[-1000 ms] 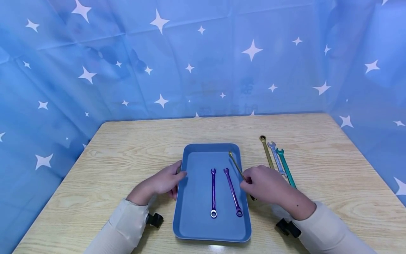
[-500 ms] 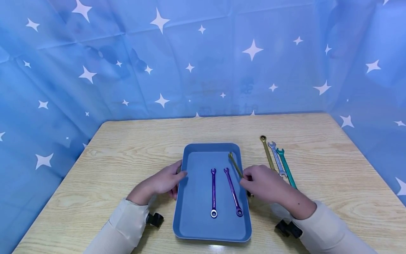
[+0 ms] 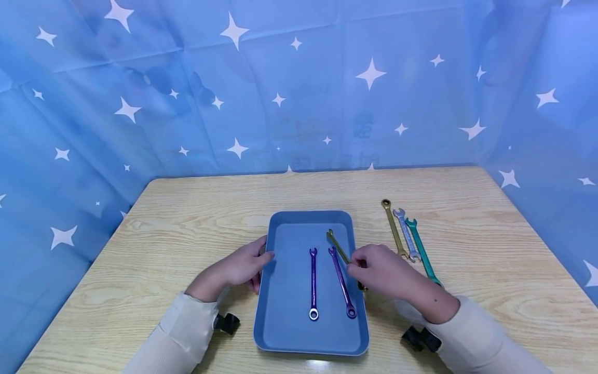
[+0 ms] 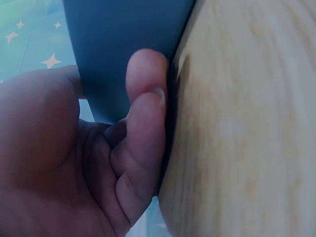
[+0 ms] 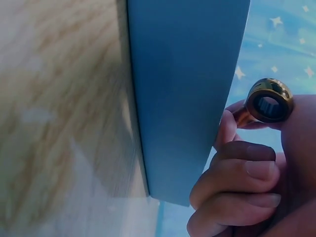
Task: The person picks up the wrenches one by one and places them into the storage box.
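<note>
A blue tray (image 3: 289,332) lies on the table with two purple wrenches inside, one nearly straight (image 3: 313,283) and one slanted (image 3: 342,283). My left hand (image 3: 238,265) grips the tray's left side, its thumb over the rim and its fingers curled against the outer wall (image 4: 113,54). Over the right rim, my right hand (image 3: 383,270) pinches a gold combination wrench (image 3: 338,248). Its open end points into the tray; the ring end (image 5: 270,100) shows in the right wrist view, above the rim. My fingers hide the middle of that wrench.
Right of the tray, three more wrenches lie side by side on the wooden table (image 3: 187,218): a gold one (image 3: 394,226), a silver one (image 3: 406,236) and a green one (image 3: 422,252). A blue star-patterned cloth (image 3: 299,93) hangs behind the table.
My right hand has moved slightly left, carrying the gold wrench farther over the tray, its open end now near the slanted purple wrench. My left hand has stayed on the tray.
</note>
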{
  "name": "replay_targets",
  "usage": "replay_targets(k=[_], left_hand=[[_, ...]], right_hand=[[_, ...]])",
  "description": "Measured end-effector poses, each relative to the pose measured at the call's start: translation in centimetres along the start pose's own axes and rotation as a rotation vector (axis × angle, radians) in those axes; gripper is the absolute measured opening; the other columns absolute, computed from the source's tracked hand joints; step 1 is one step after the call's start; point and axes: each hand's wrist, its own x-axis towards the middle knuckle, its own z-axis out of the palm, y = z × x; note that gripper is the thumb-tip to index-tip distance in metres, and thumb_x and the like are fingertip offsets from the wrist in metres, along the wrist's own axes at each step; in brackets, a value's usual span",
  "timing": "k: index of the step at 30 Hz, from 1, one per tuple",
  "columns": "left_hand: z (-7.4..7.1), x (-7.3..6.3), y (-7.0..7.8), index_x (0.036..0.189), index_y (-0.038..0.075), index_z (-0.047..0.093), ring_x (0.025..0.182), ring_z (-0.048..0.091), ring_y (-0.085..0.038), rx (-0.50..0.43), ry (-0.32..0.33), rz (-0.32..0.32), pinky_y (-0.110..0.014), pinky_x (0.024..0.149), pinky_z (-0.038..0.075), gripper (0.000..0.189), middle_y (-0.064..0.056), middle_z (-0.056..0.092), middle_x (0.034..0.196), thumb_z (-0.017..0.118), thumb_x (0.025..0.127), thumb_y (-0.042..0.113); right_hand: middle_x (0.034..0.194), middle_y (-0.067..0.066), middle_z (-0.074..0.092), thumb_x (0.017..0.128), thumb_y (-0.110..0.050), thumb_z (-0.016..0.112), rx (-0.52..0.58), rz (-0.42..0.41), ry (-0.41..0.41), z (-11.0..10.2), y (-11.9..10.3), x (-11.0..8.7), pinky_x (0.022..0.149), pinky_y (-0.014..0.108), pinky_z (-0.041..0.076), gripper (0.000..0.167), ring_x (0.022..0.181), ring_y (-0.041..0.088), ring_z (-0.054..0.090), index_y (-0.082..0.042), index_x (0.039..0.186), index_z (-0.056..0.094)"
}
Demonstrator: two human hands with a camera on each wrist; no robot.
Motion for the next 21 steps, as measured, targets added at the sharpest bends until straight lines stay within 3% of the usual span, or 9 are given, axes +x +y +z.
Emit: replay_targets(k=[9, 21], left_hand=[[0.05, -0.07, 0.01, 0.162, 0.013, 0.006, 0.047, 0.064, -0.025, 0.001, 0.014, -0.017, -0.04, 0.049, 0.058, 0.067, -0.011, 0.064, 0.056, 0.041, 0.108, 0.03], [0.08, -0.19, 0.11, 0.162, 0.014, 0.009, 0.046, 0.064, -0.025, 0.004, 0.015, -0.02, -0.04, 0.05, 0.058, 0.065, -0.011, 0.065, 0.058, 0.041, 0.108, 0.03]], right_hand=[[0.055, -0.007, 0.037, 0.095, -0.013, 0.054, 0.016, 0.007, -0.051, 0.23, 0.04, 0.11, 0.046, 0.023, 0.031, 0.034, 0.048, 0.009, 0.035, -0.015, 0.062, 0.052], [0.054, -0.007, 0.036, 0.1, -0.021, 0.058, 0.035, 0.018, -0.118, 1.03, 0.57, 0.35, 0.045, 0.023, 0.03, 0.043, 0.047, 0.01, 0.034, -0.016, 0.06, 0.045]])
